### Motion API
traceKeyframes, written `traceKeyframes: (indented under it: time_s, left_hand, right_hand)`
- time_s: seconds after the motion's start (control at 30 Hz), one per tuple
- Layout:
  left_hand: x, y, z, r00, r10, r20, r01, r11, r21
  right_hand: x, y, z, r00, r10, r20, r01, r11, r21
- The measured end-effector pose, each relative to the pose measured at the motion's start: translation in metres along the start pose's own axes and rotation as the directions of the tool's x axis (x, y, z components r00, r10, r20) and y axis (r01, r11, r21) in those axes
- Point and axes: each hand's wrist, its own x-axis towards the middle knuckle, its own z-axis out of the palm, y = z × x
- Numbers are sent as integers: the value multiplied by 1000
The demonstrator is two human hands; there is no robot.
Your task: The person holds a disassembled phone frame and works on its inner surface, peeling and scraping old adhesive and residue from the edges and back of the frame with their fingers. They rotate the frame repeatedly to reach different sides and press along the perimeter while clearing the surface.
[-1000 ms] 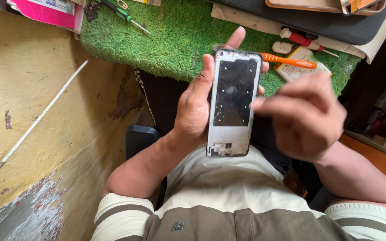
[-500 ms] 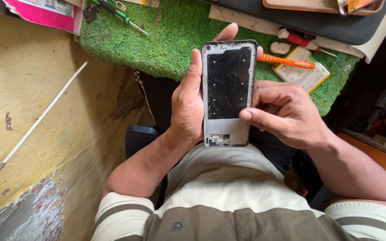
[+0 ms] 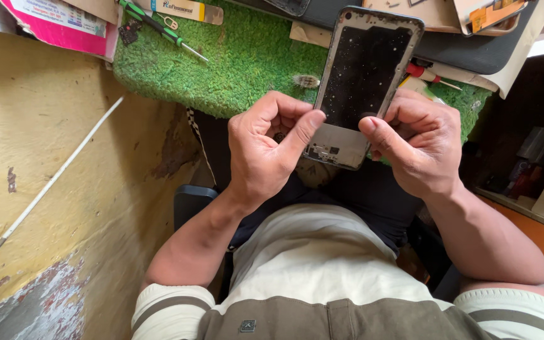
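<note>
I hold an opened phone frame (image 3: 363,82), a grey metal mid-frame with a dark, dusty inner plate and a small bare circuit area at its lower end. It stands tilted over my lap, its top end over the green mat (image 3: 234,63). My left hand (image 3: 266,148) pinches its lower left edge with the forefinger stretched along the side. My right hand (image 3: 420,148) grips the lower right edge, thumb pressed on the dark plate. Both hands are on the frame's bottom half.
A green artificial-grass mat covers the bench ahead. On it lie a green-handled screwdriver (image 3: 158,28), a red-handled tool (image 3: 426,74) and a small brush tuft (image 3: 305,80). A dark tray (image 3: 473,53) and cardboard sit at the back. A yellow wall (image 3: 45,176) stands close on my left.
The phone frame has moved up and right, toward the bench. My left hand has slid from cupping its back to pinching the lower left edge; my right hand now grips the lower right edge.
</note>
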Motion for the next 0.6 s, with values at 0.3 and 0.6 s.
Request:
traceKeyframes:
  time_s: [0.3,0.6]
  left_hand:
    - [5,1,-7,994,102,-44,-99,993,58]
    - [31,-2,-24,963,267,-45,-211,844,493]
  right_hand:
    - [4,3,-1,999,42,12,-43,997,58]
    - [9,7,-8,994,96,45,-105,959,262]
